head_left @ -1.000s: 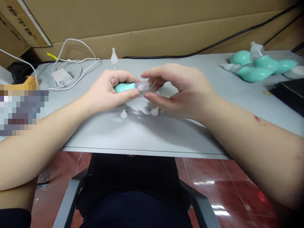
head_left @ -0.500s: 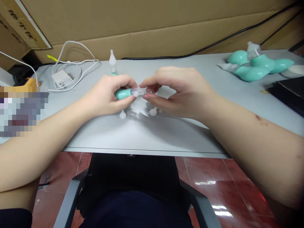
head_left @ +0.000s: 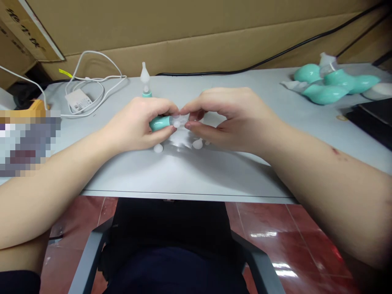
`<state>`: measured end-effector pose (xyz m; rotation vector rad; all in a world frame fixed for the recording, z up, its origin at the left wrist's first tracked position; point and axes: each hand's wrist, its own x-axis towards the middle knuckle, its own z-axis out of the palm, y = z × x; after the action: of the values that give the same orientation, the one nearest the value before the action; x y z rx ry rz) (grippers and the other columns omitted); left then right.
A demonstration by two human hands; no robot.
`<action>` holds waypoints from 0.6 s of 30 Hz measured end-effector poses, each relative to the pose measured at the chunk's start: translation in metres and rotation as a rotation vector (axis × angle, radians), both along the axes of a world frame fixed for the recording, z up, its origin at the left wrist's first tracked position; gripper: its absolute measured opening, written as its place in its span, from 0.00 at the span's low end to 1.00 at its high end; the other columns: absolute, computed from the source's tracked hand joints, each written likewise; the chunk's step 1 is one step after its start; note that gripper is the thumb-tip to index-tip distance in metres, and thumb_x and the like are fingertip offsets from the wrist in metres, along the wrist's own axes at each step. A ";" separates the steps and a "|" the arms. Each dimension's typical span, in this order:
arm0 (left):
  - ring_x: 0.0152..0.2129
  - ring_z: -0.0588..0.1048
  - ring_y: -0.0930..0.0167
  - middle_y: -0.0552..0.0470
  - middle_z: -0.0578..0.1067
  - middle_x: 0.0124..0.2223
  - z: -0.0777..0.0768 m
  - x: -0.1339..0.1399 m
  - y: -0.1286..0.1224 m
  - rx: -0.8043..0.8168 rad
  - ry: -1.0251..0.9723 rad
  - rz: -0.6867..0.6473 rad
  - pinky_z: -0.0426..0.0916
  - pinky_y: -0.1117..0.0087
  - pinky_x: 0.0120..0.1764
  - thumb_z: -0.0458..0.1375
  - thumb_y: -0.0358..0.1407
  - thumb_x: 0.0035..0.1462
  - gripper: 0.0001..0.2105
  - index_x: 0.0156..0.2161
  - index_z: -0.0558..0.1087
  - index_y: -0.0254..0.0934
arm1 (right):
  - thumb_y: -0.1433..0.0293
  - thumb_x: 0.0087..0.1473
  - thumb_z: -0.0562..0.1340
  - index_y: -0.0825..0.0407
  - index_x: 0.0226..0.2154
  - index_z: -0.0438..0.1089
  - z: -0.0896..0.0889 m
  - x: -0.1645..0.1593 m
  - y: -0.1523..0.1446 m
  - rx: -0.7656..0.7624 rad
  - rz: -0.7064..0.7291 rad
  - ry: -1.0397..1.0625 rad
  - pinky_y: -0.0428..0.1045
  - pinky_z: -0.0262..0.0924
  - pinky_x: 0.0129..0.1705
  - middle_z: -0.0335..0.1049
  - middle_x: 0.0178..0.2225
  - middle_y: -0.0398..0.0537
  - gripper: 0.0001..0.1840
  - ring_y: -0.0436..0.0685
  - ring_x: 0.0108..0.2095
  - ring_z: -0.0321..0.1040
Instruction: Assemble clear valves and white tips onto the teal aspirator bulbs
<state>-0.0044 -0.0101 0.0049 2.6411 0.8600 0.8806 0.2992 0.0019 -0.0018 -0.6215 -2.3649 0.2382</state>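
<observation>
My left hand (head_left: 139, 124) is closed around a teal nasal aspirator (head_left: 159, 123) that lies sideways, its clear front end pointing right. Thumb and fingers of my right hand (head_left: 226, 116) close from above and below on the clear cup (head_left: 183, 119) at that end. A small white piece shows inside the clear part. Below the hands, a white silicone nozzle tip (head_left: 158, 148) lies on the table, and another nozzle tip (head_left: 197, 143) rests under my right thumb. Behind my left hand stands an upright aspirator (head_left: 145, 79) with a white nozzle.
At the back right several teal aspirators (head_left: 338, 83) lie in a pile beside a black flat object (head_left: 372, 118). A white adapter (head_left: 79, 100) with coiled cable sits at the left. Cardboard (head_left: 183, 32) walls the back of the grey table (head_left: 171, 175), with a black cable along it.
The clear end of the aspirator has moved slightly right, in between my right thumb and fingers, and more of the clear part shows. My left hand has shifted slightly right.
</observation>
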 end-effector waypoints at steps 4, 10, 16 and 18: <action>0.40 0.86 0.62 0.48 0.92 0.46 0.000 0.000 0.000 0.011 0.026 0.008 0.77 0.60 0.46 0.65 0.40 0.72 0.13 0.54 0.90 0.42 | 0.56 0.80 0.74 0.39 0.58 0.91 0.000 0.000 -0.001 -0.011 -0.002 0.011 0.58 0.83 0.50 0.91 0.44 0.49 0.12 0.64 0.46 0.88; 0.36 0.82 0.66 0.51 0.91 0.44 -0.001 0.001 0.000 0.044 -0.018 -0.007 0.76 0.60 0.43 0.66 0.39 0.71 0.12 0.53 0.90 0.43 | 0.59 0.80 0.73 0.40 0.60 0.91 0.000 0.001 -0.001 0.009 0.000 -0.002 0.57 0.82 0.51 0.91 0.44 0.48 0.12 0.63 0.46 0.88; 0.38 0.84 0.63 0.48 0.91 0.44 0.003 0.001 0.000 0.002 0.049 0.029 0.74 0.59 0.43 0.64 0.40 0.71 0.14 0.54 0.89 0.42 | 0.58 0.79 0.74 0.39 0.58 0.90 0.000 0.001 -0.001 0.005 -0.001 -0.002 0.58 0.81 0.51 0.90 0.43 0.48 0.10 0.64 0.45 0.87; 0.35 0.82 0.64 0.49 0.90 0.43 0.003 0.001 0.000 0.004 0.039 0.020 0.74 0.59 0.41 0.64 0.40 0.70 0.13 0.53 0.89 0.42 | 0.57 0.79 0.76 0.38 0.56 0.90 0.000 0.001 -0.001 -0.013 0.004 0.014 0.58 0.80 0.51 0.88 0.42 0.47 0.09 0.64 0.44 0.86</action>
<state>-0.0029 -0.0104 0.0079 2.6658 0.8957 0.8391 0.2999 0.0008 -0.0022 -0.6201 -2.3532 0.2594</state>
